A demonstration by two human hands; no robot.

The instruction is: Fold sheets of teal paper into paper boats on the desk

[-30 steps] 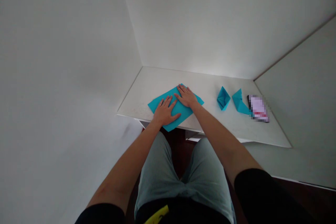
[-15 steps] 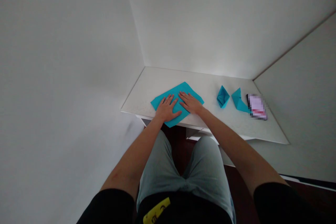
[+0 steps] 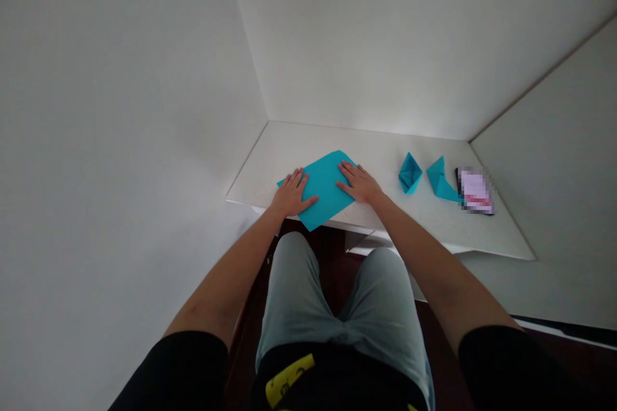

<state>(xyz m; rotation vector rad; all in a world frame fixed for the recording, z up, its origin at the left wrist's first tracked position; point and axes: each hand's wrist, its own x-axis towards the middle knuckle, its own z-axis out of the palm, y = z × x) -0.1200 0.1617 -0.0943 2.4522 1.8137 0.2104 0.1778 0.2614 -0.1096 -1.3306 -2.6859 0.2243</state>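
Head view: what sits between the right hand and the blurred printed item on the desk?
In the head view, a small blue paper boat sits nearest the right hand, then a folded blue paper piece, ending at the blurred printed item.

Turquoise is recorded on the origami paper sheet [image 3: 324,189] between the left hand [image 3: 292,194] and right hand [image 3: 359,183]; the surface is plain, unpatterned. The same turquoise appears on the paper boat [image 3: 410,173] and the folded paper piece [image 3: 439,180], both right of the right hand. Further right, the pixelated packet [image 3: 475,191] shows lilac, white, red and black blocks. The tabletop [image 3: 385,154] beneath both hands is white. Below the hands, the shorts [image 3: 337,295] are pale grey-green, with a yellow tag [image 3: 289,380] on black.
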